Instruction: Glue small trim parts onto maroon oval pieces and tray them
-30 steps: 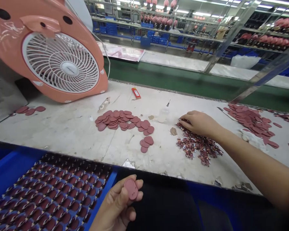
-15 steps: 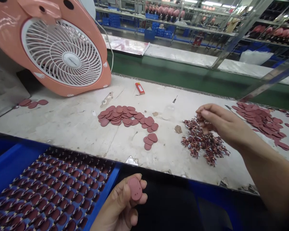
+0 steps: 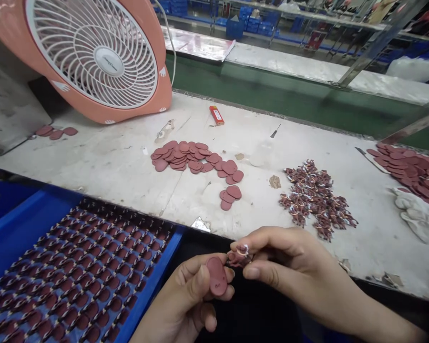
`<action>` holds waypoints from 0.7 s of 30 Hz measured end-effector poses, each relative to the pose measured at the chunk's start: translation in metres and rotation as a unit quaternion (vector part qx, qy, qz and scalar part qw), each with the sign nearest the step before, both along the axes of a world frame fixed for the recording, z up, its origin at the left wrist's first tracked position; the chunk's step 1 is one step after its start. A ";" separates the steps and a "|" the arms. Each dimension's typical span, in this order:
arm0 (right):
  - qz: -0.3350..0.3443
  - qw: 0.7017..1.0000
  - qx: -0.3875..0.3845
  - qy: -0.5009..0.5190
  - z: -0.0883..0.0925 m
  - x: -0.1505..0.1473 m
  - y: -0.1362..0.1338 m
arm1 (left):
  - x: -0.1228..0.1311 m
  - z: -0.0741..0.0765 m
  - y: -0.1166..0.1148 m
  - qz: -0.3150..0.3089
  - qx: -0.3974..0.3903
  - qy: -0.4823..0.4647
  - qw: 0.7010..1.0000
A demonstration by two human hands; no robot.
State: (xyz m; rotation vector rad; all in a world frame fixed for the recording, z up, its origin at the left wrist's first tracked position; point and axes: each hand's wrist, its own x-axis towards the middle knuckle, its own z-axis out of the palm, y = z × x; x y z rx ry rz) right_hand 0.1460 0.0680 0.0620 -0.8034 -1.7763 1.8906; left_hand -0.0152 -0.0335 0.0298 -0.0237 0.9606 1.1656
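Between the thumb and fingers of my left hand is a flat oval dark-red disc with small holes near its lower end. My right hand pinches a small dark-red figure with a white and orange band, just right of the disc. Both hands are in front of the table's near edge. A pile of similar small figures lies on the table beyond my right hand. Loose oval discs are spread in a curved heap at the middle of the table.
A blue tray with rows of assembled pieces is at lower left. An orange fan stands at the back left. On the table lie a red lighter, a small dark-tipped tool, more discs and a white cloth.
My right hand has come down and left from the figure pile to beside my left hand, holding a figure. The disc in my left hand is slightly turned. The view has shifted downward.
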 end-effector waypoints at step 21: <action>0.065 0.973 0.207 -0.075 0.012 -0.006 -0.002 | -0.003 0.004 0.002 -0.014 -0.016 -0.006 1.000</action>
